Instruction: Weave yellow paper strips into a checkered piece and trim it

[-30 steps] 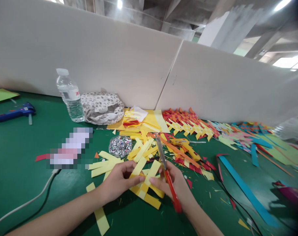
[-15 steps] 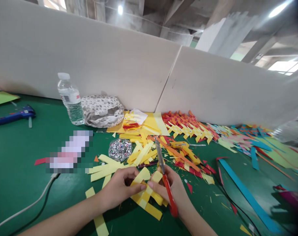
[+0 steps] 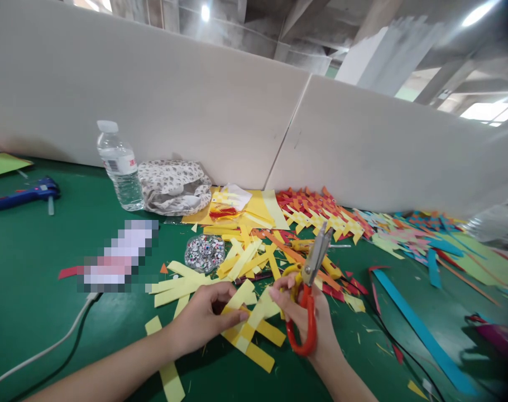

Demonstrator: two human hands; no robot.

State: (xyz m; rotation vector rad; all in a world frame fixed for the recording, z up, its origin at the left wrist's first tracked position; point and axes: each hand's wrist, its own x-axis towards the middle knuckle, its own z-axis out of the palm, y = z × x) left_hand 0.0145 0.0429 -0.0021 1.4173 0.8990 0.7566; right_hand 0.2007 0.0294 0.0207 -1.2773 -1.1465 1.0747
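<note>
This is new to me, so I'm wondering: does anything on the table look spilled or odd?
Only the mess: loose paper scraps lie jumbled across the green table beyond the left hand and right hand, like offcuts. A patch at left is pixelated, hiding what lies there.

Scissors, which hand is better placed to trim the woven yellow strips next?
Probably the right hand: it holds the scissors, while the left hand pinches the woven yellow strips. The blades, though, point away from them.
</note>
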